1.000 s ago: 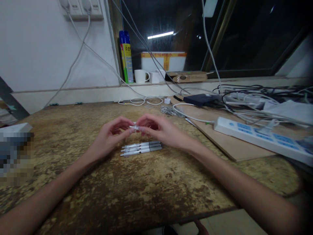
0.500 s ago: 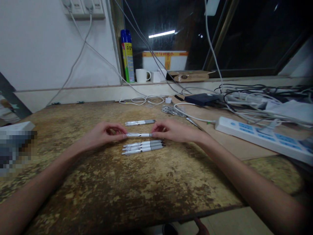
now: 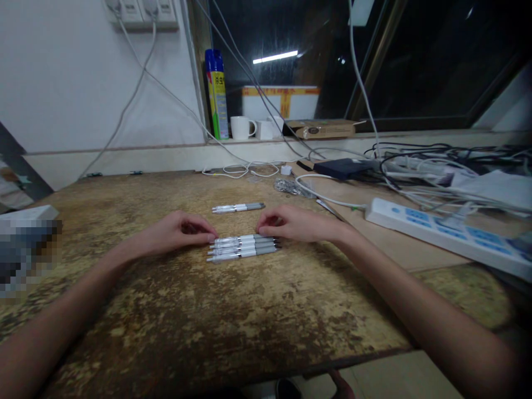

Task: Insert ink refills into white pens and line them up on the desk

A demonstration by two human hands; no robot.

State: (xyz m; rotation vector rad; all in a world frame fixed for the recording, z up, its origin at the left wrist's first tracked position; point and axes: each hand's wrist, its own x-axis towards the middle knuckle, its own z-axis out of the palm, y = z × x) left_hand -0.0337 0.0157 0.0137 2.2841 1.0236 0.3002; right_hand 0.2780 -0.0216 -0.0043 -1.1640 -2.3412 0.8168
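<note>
Several white pens with grey grips (image 3: 243, 254) lie side by side in a row on the worn wooden table. At the far side of this row is the rearmost pen (image 3: 235, 240), flush against its neighbours. My left hand (image 3: 185, 230) has thumb and forefinger closed at that pen's clear left end. My right hand (image 3: 291, 223) is pinched at the grey right part of the same pen, partly covering it. Farther back, a separate pair of pens (image 3: 238, 208) lies parallel to the row, touched by neither hand.
To the right lies a white power strip (image 3: 440, 235) among tangled cables (image 3: 419, 163). A dark flat box (image 3: 344, 168) and a clear plastic bag (image 3: 291, 187) are at the back. A mug (image 3: 241, 128) and a spray can (image 3: 216, 97) stand on the sill.
Both hands have brought the pen they hold down and nearer to me. It was apart between the two groups and now lies against the near row.
</note>
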